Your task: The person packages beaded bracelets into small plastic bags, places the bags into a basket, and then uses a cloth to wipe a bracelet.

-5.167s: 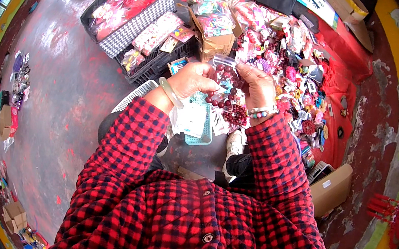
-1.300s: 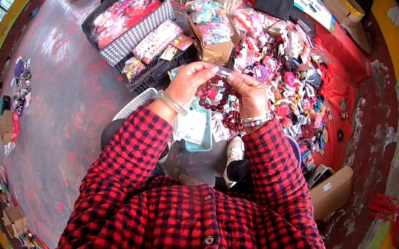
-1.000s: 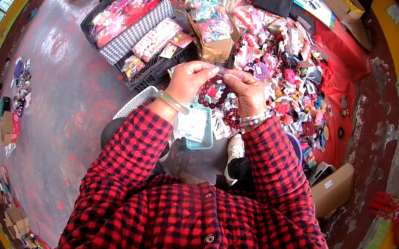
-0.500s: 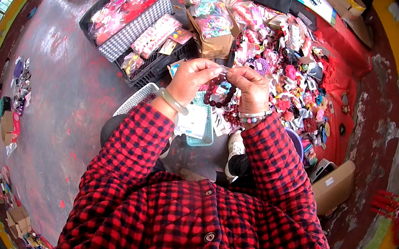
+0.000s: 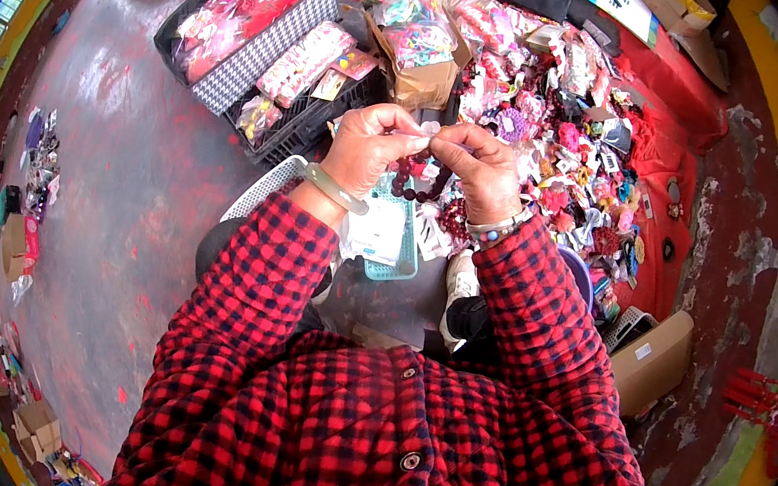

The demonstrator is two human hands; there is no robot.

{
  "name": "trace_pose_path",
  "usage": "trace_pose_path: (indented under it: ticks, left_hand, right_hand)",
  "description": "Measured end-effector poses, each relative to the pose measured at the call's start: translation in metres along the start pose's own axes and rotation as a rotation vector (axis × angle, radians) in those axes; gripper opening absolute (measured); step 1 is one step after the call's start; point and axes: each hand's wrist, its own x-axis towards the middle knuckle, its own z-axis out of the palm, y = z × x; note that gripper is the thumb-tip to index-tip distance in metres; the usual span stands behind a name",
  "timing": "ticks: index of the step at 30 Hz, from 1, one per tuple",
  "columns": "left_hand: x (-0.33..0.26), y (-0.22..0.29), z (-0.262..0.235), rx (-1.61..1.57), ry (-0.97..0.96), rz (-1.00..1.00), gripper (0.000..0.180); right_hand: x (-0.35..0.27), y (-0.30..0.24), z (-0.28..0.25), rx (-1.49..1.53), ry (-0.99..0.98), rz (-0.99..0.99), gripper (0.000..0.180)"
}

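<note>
Beads, dark red and strung in a loop, hang as a bracelet (image 5: 417,180) between my left hand (image 5: 369,147) and right hand (image 5: 478,164), held above the turquoise basket (image 5: 401,245) on the floor; both hands are closed to a pinch at the loop's top. I judge it light, limp and a little slippery, best gripped on the string between beads. Its long axis runs roughly left to right, sagging toward me, with the pile of hair accessories (image 5: 570,139) beyond.
</note>
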Motion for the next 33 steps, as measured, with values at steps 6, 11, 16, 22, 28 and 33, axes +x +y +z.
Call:
trace_pose_path:
  ticks: [6, 11, 16, 22, 28, 33]
  left_hand:
    - [0.002, -0.006, -0.003, -0.086, -0.063, -0.025, 0.004]
    - [0.004, -0.005, 0.000, -0.184, 0.035, -0.133, 0.002]
    - [0.006, -0.003, 0.001, -0.222, 0.070, -0.144, 0.004]
    - [0.007, -0.004, 0.001, -0.107, -0.003, -0.187, 0.007]
    - [0.004, -0.004, 0.001, -0.012, -0.012, -0.118, 0.006]
    - [0.002, -0.008, 0.000, -0.020, -0.006, -0.104, 0.007]
  right_hand:
    - [-0.002, -0.007, 0.001, 0.172, -0.003, 0.064, 0.003]
    - [0.005, 0.000, -0.006, 0.252, 0.023, 0.104, 0.008]
    - [0.008, -0.003, -0.009, 0.195, 0.052, 0.066, 0.011]
    - [0.007, -0.003, -0.007, 0.107, 0.074, 0.062, 0.009]
    - [0.007, 0.002, -0.005, 0.089, 0.066, 0.060, 0.008]
    - [0.004, 0.000, -0.006, 0.118, 0.041, 0.051, 0.007]
